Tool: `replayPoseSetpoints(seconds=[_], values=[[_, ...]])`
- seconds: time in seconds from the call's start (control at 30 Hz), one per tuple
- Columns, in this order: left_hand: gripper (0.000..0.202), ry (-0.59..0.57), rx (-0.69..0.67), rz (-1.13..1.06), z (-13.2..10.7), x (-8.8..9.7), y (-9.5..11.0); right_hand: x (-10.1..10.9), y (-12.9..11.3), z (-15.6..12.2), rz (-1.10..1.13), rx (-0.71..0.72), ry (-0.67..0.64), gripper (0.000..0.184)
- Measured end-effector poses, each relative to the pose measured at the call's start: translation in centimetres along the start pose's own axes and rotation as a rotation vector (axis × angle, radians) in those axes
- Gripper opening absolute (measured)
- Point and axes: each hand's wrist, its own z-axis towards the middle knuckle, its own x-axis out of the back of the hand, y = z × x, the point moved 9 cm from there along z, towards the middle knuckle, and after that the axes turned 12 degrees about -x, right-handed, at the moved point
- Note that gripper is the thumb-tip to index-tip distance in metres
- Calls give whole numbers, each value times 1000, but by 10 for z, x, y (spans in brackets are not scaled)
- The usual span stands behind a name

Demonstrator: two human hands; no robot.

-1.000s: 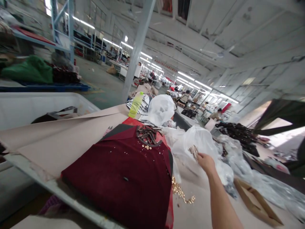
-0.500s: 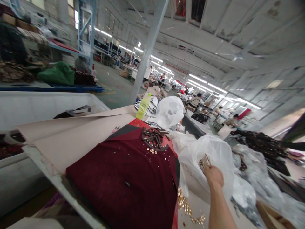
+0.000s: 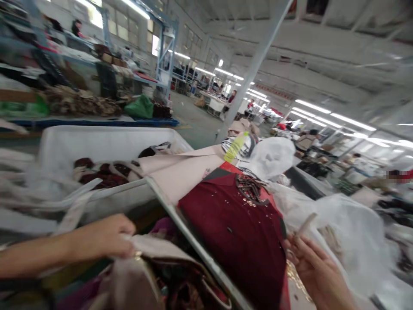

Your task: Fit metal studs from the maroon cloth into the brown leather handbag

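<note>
My left hand (image 3: 118, 237) is closed on the pale edge of a beige bag (image 3: 129, 280), which has dark patterned parts inside and a small gold fitting near my fingers. To the right, my right hand (image 3: 318, 267) pinches a short beige strap (image 3: 306, 224) over the edge of a maroon cloth (image 3: 232, 249). Small dark strips (image 3: 250, 188) lie in a round tray on the cloth, with a few gold pieces (image 3: 250, 202) beside them. Gold rings (image 3: 295, 277) show partly behind my right hand. Similar beige straps (image 3: 331, 239) rest in a clear plastic bag (image 3: 361, 237).
A white bin (image 3: 112, 137) holding maroon and beige pieces stands at left. The table's metal edge (image 3: 193, 245) runs between my hands. A yellow-green bottle (image 3: 236, 147) and a white plastic bag (image 3: 274, 157) sit at the far end. A pillar (image 3: 251, 73) rises behind.
My view has turned left. The right hand has come away from the straps in the plastic bag with one strap. My left hand has come into view gripping the beige bag.
</note>
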Motion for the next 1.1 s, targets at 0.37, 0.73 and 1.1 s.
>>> replayPoseSetpoints(seconds=[0.37, 0.73, 1.1], values=[[32, -109, 143, -246, -5, 7, -19, -236, 108, -116, -200, -273, -680, 34], [27, -107, 130, -353, -15, 3, -33, -266, 148, -132, -113, -439, -834, 21], [27, -144, 137, -360, -13, 3, -28, -249, 154, -111, -209, -362, -625, 34]])
